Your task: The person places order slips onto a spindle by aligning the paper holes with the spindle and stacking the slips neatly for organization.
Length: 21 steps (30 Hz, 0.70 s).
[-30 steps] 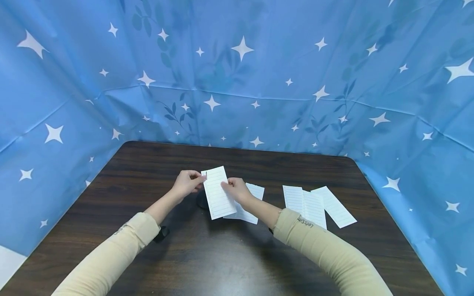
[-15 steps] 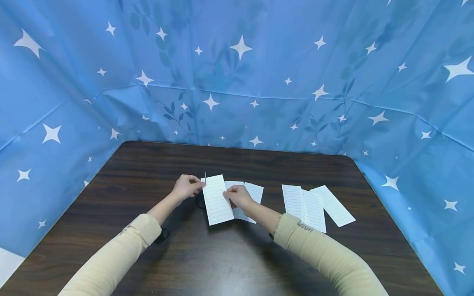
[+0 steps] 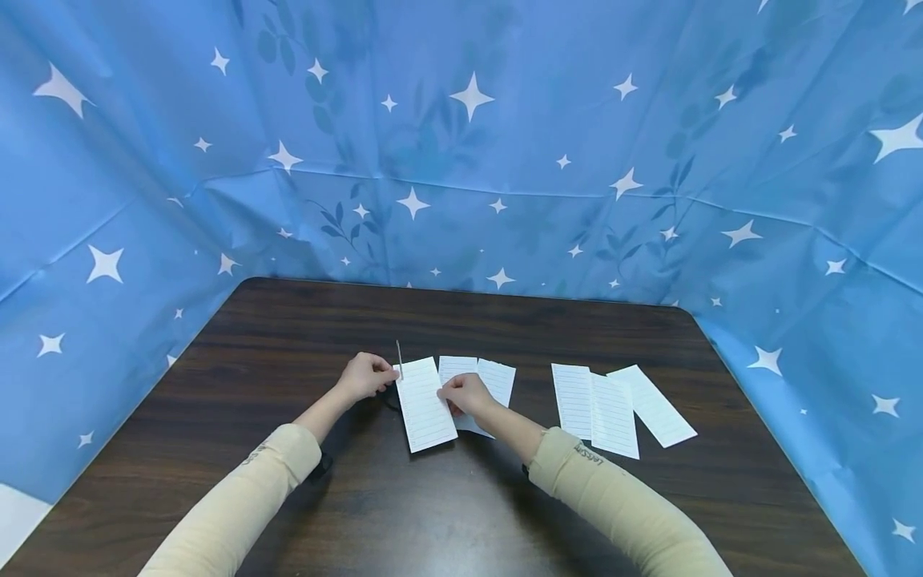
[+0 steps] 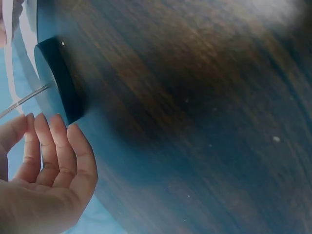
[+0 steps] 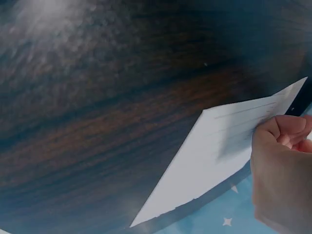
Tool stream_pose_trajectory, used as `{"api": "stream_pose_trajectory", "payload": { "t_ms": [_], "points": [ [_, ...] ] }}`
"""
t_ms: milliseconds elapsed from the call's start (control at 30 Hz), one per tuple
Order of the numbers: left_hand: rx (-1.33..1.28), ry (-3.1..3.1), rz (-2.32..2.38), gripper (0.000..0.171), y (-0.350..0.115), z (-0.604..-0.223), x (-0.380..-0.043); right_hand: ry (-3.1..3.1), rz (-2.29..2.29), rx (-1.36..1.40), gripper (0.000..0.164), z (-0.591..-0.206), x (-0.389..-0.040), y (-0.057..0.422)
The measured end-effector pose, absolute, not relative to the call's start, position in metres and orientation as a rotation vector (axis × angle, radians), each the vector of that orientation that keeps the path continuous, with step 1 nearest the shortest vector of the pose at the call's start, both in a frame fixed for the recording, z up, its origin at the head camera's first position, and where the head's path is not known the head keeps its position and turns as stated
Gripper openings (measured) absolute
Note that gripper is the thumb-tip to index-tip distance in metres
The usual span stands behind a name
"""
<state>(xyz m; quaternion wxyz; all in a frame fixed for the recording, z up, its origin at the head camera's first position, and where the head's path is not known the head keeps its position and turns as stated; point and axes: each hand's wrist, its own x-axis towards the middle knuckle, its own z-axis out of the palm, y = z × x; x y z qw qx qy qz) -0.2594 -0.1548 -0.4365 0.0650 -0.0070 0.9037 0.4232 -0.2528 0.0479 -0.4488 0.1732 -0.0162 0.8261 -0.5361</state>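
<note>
A lined paper sheet hangs tilted at a paper spike. The thin metal rod shows at its top left corner. In the left wrist view the rod passes the sheet's edge and rises from a round black base. My left hand pinches the sheet's left corner between thumb and forefinger, close beside the rod; its other fingers are loosely bent. The right hand pinches the sheet's right edge. Two more lined sheets lie behind that hand, partly hidden.
To the right lie several lined sheets, overlapping in a fan. They rest on a dark wooden table with rounded far corners. A blue curtain with white stars hangs along the back and sides.
Both hands have lowered the sheet toward the table and the person. More of the rod now stands out above the sheet's top edge, and more of the sheets behind shows.
</note>
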Motion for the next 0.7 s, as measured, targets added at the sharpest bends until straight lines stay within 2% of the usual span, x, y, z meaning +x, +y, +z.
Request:
{"api": "stream_pose_trajectory", "payload": {
  "t_ms": [400,700],
  "points": [
    [0.131,2.872,0.957,0.017,-0.153,-0.436,-0.264,2.503,-1.319,-0.187,0.015,-0.454,-0.257,0.049],
    [0.196,2.977,0.705,0.030,-0.145,-0.438,-0.263,2.574,-1.164,-0.349,0.022,-0.452,-0.255,0.050]
  ]
}}
